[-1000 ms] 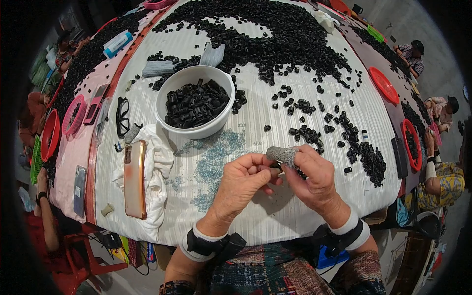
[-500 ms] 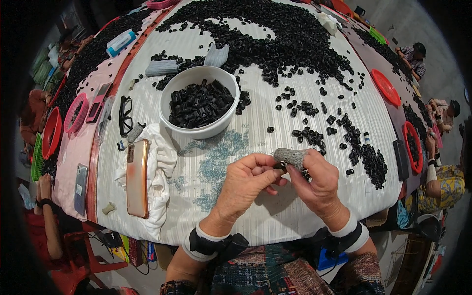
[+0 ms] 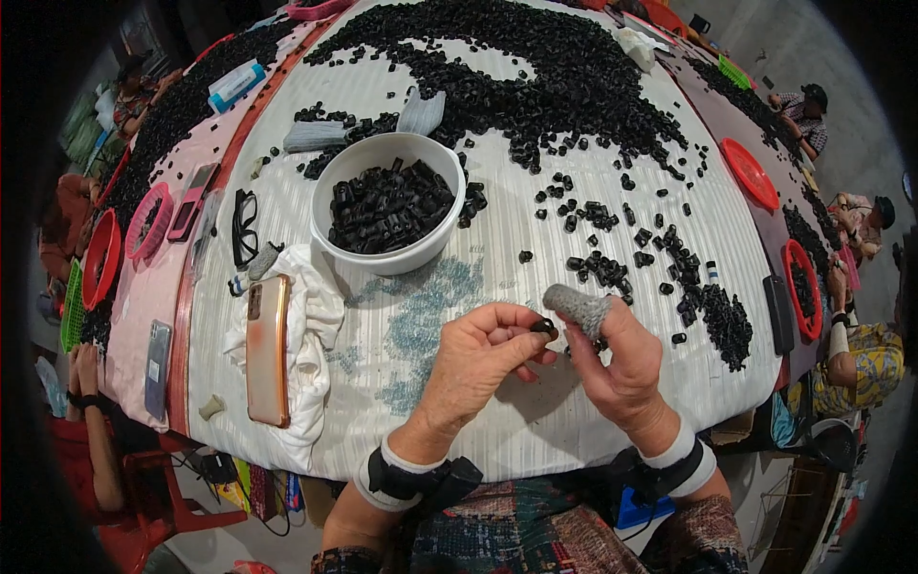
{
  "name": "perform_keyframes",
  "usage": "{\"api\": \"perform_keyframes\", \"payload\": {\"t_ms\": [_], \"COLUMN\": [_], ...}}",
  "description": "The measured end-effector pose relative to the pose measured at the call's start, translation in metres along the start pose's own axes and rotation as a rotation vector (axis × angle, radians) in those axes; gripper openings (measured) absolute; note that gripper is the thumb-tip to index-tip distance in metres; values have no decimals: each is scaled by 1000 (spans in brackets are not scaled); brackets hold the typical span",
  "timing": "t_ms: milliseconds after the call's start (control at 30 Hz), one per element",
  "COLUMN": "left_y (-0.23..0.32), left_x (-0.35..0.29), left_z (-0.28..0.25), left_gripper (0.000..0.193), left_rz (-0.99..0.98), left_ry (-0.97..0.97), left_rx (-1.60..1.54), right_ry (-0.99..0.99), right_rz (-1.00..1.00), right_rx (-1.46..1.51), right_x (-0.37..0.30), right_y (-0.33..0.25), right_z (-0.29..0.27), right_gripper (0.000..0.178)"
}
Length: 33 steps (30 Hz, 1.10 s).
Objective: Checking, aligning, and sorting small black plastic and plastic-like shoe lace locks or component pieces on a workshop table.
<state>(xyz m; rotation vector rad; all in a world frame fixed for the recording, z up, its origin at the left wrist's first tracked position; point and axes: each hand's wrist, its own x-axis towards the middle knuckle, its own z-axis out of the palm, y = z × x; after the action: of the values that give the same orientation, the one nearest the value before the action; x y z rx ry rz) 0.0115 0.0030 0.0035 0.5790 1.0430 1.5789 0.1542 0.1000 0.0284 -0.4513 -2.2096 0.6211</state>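
A small black plastic piece (image 3: 544, 328) is pinched between the thumb and forefinger of my left hand (image 3: 486, 356), above the near part of the cloth-covered table. Just to its right is my right hand (image 3: 620, 368), its forefinger inside a grey knitted finger cover (image 3: 577, 305). That covered finger points toward the left hand, and the thumb stands below it. The other right fingers are curled; something dark shows beneath the cover, too hidden to name. Beyond the left hand a white bowl (image 3: 330, 239) holds many similar black pieces.
Loose black pieces (image 3: 564, 77) cover the table's far side, and more lie scattered (image 3: 684, 263) at right. Left are a phone (image 3: 268, 349) on a white cloth (image 3: 311, 383), eyeglasses (image 3: 246, 225) and a grey cover (image 3: 266, 258). Other people sit at both side tables, with red baskets (image 3: 801, 287).
My hands have drawn apart a little. The right hand's covered finger has lifted off the black piece and swung right, while the left hand keeps its pinch on it.
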Motion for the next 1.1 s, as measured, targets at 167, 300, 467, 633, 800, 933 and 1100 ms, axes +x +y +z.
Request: {"api": "perform_keyframes", "payload": {"t_ms": [167, 300, 467, 633, 800, 933, 1100], "left_y": [-2, 0, 2, -1, 1, 0, -1], "left_x": [0, 0, 0, -1, -2, -1, -1], "left_z": [-3, -3, -1, -3, -4, -3, -4], "left_gripper": [17, 16, 16, 16, 16, 17, 17], "left_rz": [-26, -43, -43, -32, -35, -43, -56], "left_ry": [33, 89, 136, 127, 123, 119, 110], "left_rx": [-81, -109, -159, -164, -162, -180, -182], "right_ry": [-63, -35, -141, -253, -331, -273, -182], "right_rz": [-81, 55, -92, -154, -120, -72, 398], "right_rx": [-3, -1, -235, -384, -451, -320, 331], "right_x": [10, 30, 47, 53, 49, 46, 32], "right_y": [2, 17, 44, 53, 59, 47, 26], "right_z": [1, 9, 26, 45, 53, 36, 16], "right_gripper": [26, 24, 24, 23, 18, 19, 18]}}
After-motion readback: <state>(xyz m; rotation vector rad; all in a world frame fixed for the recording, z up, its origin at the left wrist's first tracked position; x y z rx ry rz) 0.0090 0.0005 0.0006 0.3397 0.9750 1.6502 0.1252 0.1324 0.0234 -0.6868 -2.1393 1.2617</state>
